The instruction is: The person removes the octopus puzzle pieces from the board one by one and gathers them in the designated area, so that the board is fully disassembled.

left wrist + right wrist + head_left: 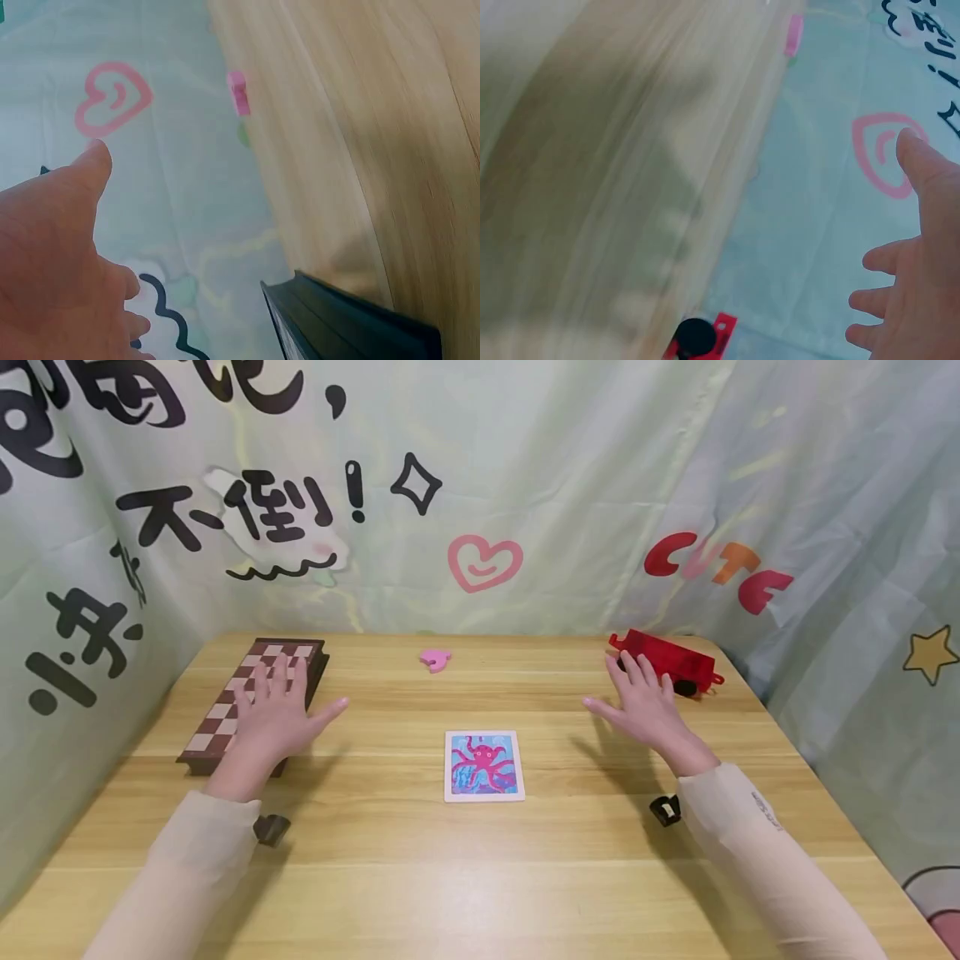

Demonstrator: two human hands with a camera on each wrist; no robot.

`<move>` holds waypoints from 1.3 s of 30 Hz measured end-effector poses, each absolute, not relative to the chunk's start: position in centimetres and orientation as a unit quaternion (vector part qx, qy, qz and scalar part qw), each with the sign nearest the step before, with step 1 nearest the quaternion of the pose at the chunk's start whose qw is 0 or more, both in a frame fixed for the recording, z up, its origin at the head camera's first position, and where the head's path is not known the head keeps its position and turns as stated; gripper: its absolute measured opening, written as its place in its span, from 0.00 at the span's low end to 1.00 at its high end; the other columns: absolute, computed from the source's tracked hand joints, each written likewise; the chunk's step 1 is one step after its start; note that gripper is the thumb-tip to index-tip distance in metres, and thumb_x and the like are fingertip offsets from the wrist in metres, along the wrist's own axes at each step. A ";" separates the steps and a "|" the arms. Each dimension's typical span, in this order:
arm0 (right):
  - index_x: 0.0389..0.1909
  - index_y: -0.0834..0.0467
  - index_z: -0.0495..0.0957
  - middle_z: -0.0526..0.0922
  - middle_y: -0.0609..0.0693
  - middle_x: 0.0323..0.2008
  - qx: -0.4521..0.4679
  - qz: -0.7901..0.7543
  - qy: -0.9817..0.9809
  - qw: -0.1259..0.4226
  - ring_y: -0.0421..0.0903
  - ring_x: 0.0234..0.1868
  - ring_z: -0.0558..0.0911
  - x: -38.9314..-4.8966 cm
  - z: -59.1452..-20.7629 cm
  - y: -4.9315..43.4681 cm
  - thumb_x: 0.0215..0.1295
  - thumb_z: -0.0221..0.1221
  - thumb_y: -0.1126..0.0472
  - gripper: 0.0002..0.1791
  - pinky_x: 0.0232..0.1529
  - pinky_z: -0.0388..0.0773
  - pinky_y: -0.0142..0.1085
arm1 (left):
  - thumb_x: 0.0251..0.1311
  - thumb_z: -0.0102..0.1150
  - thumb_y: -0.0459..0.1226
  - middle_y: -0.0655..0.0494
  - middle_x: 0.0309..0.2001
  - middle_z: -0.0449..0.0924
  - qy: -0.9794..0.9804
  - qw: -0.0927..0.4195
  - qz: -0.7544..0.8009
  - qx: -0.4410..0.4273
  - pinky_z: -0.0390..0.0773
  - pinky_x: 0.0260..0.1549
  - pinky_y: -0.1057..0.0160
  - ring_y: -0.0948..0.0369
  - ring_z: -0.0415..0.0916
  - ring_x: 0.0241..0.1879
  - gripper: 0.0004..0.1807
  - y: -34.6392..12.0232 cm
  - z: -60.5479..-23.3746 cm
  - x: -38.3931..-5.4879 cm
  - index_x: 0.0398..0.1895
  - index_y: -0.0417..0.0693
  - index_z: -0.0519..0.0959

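Observation:
My left hand (273, 714) hovers with spread fingers over the right side of a brown-and-white checkered chess box (225, 706), its thumb pointing inward. Over on the right, my right hand (648, 706) is also spread in the air, fingertips overlapping a red toy wagon (667, 660) with black wheels in the head view. Neither hand holds anything. Between them lies a square picture (484, 767) of a pink octopus on blue, with a white frame. Farther back sits a small pink piece (435, 660), also visible in the left wrist view.
A light wooden table (480, 877) carries everything. Behind it and along both sides hangs a pale green printed curtain (570, 468) with lettering and a pink heart. Dark wrist mounts (272, 829) show beside the sleeves.

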State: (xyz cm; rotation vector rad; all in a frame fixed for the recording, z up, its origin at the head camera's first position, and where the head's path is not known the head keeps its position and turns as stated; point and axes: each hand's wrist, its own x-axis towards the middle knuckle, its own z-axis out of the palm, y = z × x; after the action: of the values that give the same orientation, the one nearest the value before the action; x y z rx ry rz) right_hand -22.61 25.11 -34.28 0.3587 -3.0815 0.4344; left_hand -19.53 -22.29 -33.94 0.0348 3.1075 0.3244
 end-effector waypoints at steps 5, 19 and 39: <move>0.72 0.60 0.43 0.40 0.62 0.70 0.143 0.144 -0.979 0.015 0.61 0.69 0.36 -22.7 -33.8 23.8 0.60 0.50 0.34 0.50 0.60 0.30 0.64 | 0.54 0.30 0.72 0.36 0.69 0.21 0.995 -0.005 0.094 0.038 0.19 0.55 0.36 0.39 0.15 0.64 0.57 -21.0 -34.3 -19.7 0.71 0.38 0.34; 0.70 0.61 0.52 0.56 0.62 0.67 0.246 0.158 -0.956 0.010 0.59 0.67 0.53 -23.6 -34.1 16.3 0.59 0.57 0.40 0.46 0.63 0.49 0.54 | 0.58 0.44 0.63 0.40 0.71 0.30 0.979 0.019 0.116 0.169 0.30 0.61 0.42 0.42 0.26 0.68 0.51 -14.3 -36.7 -19.8 0.71 0.38 0.41; 0.46 0.61 0.80 0.78 0.51 0.38 0.341 0.165 -0.920 -0.096 0.44 0.37 0.78 -23.3 -38.4 9.6 0.56 0.64 0.59 0.17 0.40 0.75 0.34 | 0.65 0.39 0.58 0.47 0.71 0.43 0.956 0.131 0.024 0.261 0.42 0.63 0.45 0.48 0.40 0.69 0.41 -8.8 -39.8 -19.5 0.71 0.40 0.47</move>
State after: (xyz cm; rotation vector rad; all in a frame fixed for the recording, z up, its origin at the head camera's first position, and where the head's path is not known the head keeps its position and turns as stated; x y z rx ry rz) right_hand -23.28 9.57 -38.36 1.1434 -3.0818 0.5508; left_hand -19.46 -8.83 -39.84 0.7589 2.7754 0.0693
